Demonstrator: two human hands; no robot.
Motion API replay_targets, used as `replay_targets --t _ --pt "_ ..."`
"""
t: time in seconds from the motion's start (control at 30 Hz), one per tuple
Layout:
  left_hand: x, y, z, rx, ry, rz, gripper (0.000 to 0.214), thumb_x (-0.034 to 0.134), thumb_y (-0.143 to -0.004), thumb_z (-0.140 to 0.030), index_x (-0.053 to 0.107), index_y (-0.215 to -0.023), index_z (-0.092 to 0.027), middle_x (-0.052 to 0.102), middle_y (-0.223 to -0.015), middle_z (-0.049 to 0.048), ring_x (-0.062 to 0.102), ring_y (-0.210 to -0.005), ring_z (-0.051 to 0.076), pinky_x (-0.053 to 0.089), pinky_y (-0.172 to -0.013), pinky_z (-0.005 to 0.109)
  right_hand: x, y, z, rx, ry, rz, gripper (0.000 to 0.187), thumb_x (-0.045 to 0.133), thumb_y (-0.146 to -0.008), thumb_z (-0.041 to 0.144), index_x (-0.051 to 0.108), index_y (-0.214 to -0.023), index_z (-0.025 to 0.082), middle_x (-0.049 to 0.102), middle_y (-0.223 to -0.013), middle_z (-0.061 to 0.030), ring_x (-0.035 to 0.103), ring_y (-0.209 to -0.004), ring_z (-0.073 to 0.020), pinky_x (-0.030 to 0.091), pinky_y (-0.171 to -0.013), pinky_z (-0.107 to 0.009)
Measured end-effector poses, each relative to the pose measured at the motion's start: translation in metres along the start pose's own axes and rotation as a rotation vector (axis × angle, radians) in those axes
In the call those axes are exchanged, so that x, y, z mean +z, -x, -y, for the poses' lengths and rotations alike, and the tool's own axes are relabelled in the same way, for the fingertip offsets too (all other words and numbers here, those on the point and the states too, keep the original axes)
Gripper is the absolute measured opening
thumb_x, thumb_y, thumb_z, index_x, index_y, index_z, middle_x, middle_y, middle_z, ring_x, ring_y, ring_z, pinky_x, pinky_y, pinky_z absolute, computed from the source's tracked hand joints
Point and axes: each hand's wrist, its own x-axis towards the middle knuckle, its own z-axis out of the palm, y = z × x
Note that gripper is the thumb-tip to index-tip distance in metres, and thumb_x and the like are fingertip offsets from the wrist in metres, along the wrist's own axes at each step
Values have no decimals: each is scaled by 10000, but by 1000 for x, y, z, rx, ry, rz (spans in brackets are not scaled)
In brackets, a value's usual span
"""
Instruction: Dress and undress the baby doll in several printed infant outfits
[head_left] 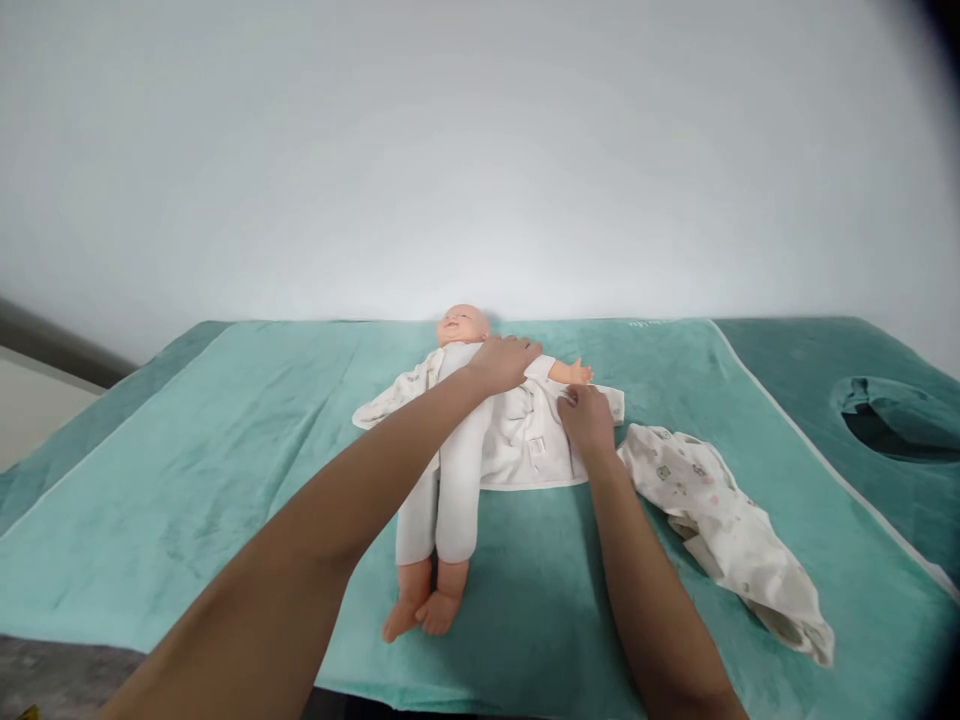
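A baby doll [459,500] in white clothing lies on its back, its head toward the wall. A small baby shirt [517,445] is spread under it; the doll's arm at the left is in one patterned sleeve [405,388]. My left hand [506,364] lies over the doll's shoulder and upper arm at the right, fingers curled round it. Just below the doll's outstretched hand [579,373], my right hand [587,415] is closed, fingertips pinched on the shirt's cloth near the other sleeve. My hand hides part of that cloth.
Beneath everything is a green cloth [225,480] covering a padded table. A crumpled patterned baby garment [724,510] lies at the right, beside my right forearm. Farther right the table has an oval opening [900,420]. A pale wall [480,160] stands behind.
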Motion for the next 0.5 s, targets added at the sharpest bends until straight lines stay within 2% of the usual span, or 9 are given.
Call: replay_targets --t 0.07,0.1,0.17,0.23,0.3,0.4,0.5 --pt "-1 3 -2 2 -13 15 379 631 -861 -230 544 -1226 -175 635 -1186 144 589 -1109 311 420 -891 418 -7 -3 -2 26 110 38 168 726 -690 369 629 -704 232 684 -819 -68 605 -1027 -295 444 -924 -389" --pt "-3 4 -4 4 -21 26 374 631 -865 -239 545 -1224 -176 636 -1182 144 588 -1106 312 421 -887 418 -10 -4 -3 37 90 85 214 745 -671 384 600 -646 229 655 -719 -48 619 -957 -288 452 -876 -374" --pt "-10 8 -7 10 -35 43 365 620 -874 -236 548 -1227 -174 637 -1175 147 587 -1100 317 420 -879 420 -14 -6 -4 80 -140 148 258 743 -676 410 574 -610 227 611 -619 -17 632 -860 -263 465 -792 -341" --pt "-18 12 -7 3 -43 43 364 615 -875 -215 554 -1231 -173 631 -1183 158 585 -1100 326 416 -877 426 -19 -10 -6 151 -515 117 262 705 -717 462 592 -673 230 627 -644 -4 637 -813 -239 485 -736 -323" --pt "-23 16 -4 -13 -50 39 360 614 -863 -171 569 -1220 -178 627 -1185 166 582 -1097 333 404 -886 435 -25 -14 -7 213 -787 53 308 656 -757 540 606 -757 237 660 -708 -13 646 -805 -235 515 -718 -335" --pt "-21 21 5 2 -69 46 336 577 -847 -90 609 -1164 -198 638 -1138 156 574 -1083 330 379 -910 454 -34 -17 -7 248 -902 107 444 605 -771 674 641 -828 235 700 -778 -63 673 -886 -285 554 -767 -404" --pt "-7 22 10 56 -115 36 363 523 -842 -39 627 -1137 -223 644 -1115 144 564 -1076 320 356 -938 478 -42 -12 -2 263 -961 208 605 548 -760 784 684 -919 217 731 -853 -102 676 -1012 -338 558 -838 -466"
